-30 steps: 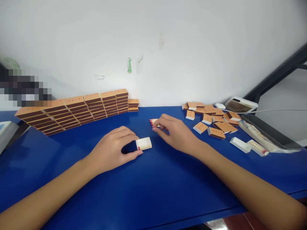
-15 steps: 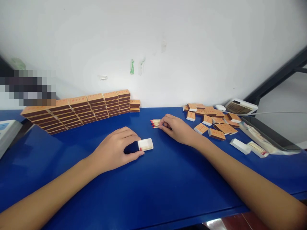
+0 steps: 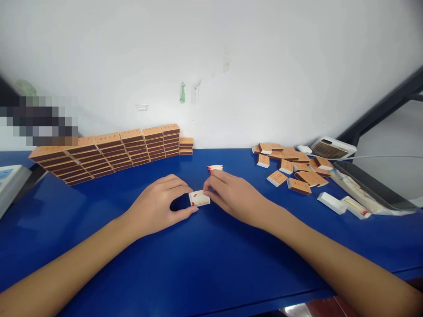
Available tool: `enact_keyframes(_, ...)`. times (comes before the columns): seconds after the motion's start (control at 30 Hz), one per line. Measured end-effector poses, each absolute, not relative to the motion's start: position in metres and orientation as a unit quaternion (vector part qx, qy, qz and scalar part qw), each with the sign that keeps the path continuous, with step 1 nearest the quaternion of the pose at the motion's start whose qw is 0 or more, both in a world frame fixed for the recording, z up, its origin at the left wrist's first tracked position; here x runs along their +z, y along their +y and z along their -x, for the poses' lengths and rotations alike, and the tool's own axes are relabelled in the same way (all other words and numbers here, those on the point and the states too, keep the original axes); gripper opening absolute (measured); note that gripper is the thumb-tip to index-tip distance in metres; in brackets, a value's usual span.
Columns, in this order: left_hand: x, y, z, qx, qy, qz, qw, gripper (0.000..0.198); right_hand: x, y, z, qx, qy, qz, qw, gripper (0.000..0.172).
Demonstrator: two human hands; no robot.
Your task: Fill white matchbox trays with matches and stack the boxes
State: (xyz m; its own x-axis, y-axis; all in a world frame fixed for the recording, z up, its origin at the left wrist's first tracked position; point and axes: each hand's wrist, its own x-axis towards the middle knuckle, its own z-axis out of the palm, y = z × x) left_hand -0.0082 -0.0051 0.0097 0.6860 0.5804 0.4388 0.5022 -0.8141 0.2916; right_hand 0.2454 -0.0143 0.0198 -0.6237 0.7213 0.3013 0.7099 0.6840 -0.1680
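A small white matchbox tray (image 3: 200, 202) with red-tipped matches in it lies on the blue table at the centre. My left hand (image 3: 161, 203) grips its left end between thumb and fingers. From the right, my right hand (image 3: 235, 196) pinches a few matches over the tray, their red heads pointing left. Just behind that hand lies a small pile of matches (image 3: 216, 167), partly covered by the fingers.
Stacked matchboxes (image 3: 109, 152) form a long row along the wall at left. Loose matchboxes (image 3: 289, 165) are scattered at right, near a white tray (image 3: 332, 203), a match-filled tray (image 3: 356, 207), a dark phone (image 3: 373, 185) and a cable. A pale box (image 3: 12, 185) sits at far left.
My right hand has moved from the match pile toward me and left, to the tray, bringing matches with it. My left hand has stayed nearly still on the tray.
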Motion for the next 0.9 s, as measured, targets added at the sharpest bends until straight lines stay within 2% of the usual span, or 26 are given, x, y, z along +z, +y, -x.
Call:
enact_keyframes(0.13, 0.011, -0.006, 0.008, 0.268, 0.295, -0.914, 0.074, 0.024, 0.014, -0.021, -0.236, -0.004, -0.909, 0.39, 0.148, 0.023)
enact_keyframes(0.3, 0.012, -0.007, 0.007, 0.265, 0.296, -0.914, 0.077, 0.025, 0.013, -0.011, -0.249, 0.072, -0.897, 0.378, 0.215, 0.012)
enact_keyframes(0.43, 0.012, -0.007, 0.008, 0.261, 0.296, -0.915, 0.08, 0.025, 0.013, 0.011, -0.276, 0.055, -0.864, 0.43, 0.256, 0.01)
enact_keyframes(0.63, 0.012, -0.007, 0.009, 0.259, 0.296, -0.916, 0.084, 0.025, 0.009, 0.032, -0.303, 0.099, -0.862, 0.455, 0.201, 0.011)
enact_keyframes(0.9, 0.012, -0.007, 0.009, 0.251, 0.296, -0.918, 0.082, 0.024, 0.003, 0.036, -0.299, 0.095, -0.862, 0.45, 0.213, 0.014)
